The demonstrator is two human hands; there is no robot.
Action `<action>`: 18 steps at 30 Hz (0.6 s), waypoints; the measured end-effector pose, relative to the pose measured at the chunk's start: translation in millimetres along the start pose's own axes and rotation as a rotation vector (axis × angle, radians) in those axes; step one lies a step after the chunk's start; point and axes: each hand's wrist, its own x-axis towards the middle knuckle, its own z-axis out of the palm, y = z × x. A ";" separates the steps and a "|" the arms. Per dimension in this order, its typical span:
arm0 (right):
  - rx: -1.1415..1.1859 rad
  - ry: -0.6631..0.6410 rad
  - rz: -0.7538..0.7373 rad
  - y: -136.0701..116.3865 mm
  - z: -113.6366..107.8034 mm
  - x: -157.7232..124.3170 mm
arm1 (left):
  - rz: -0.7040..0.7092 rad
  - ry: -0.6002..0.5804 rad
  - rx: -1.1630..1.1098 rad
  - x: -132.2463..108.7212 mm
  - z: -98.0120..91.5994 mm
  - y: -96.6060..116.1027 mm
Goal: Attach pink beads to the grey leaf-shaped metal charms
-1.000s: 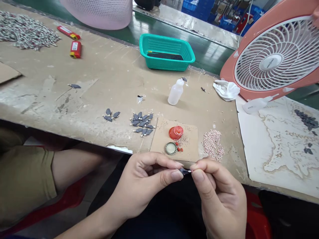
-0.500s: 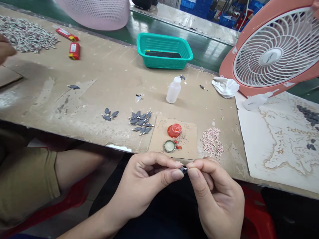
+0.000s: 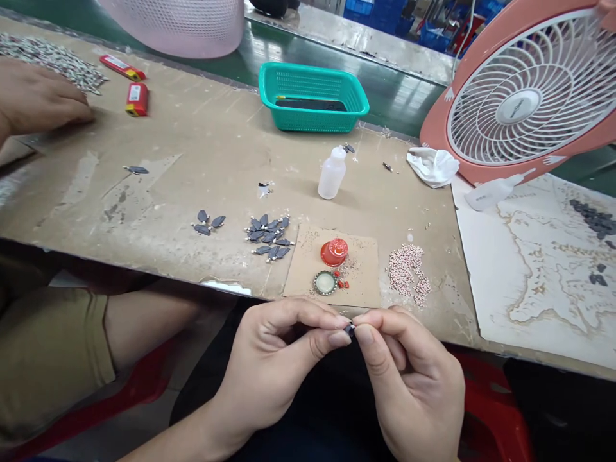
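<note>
Item: small dark leaf-shaped charm (image 3: 349, 330), pinched narrowly between the fingertips of left hand (image 3: 276, 366) and right hand (image 3: 411, 378).

The table's edge (image 3: 462, 340) runs just ahead of my grip (image 3: 350, 330); beyond it, the cardboard pad (image 3: 359, 282) and its red cap (image 3: 334, 252) stand nearest, the bead pile (image 3: 409, 273) beside them. Open room lies below, above my lap (image 3: 332, 410).
</note>
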 end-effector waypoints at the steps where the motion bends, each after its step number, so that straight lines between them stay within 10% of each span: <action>1: 0.000 0.001 -0.002 -0.4 0.1 0.0 | 0.019 0.004 0.023 -0.5 0.2 -0.1; 18: 0.217 -0.034 0.159 17.4 -3.5 -4.1 | 0.220 -0.043 0.237 1.9 -4.1 -11.2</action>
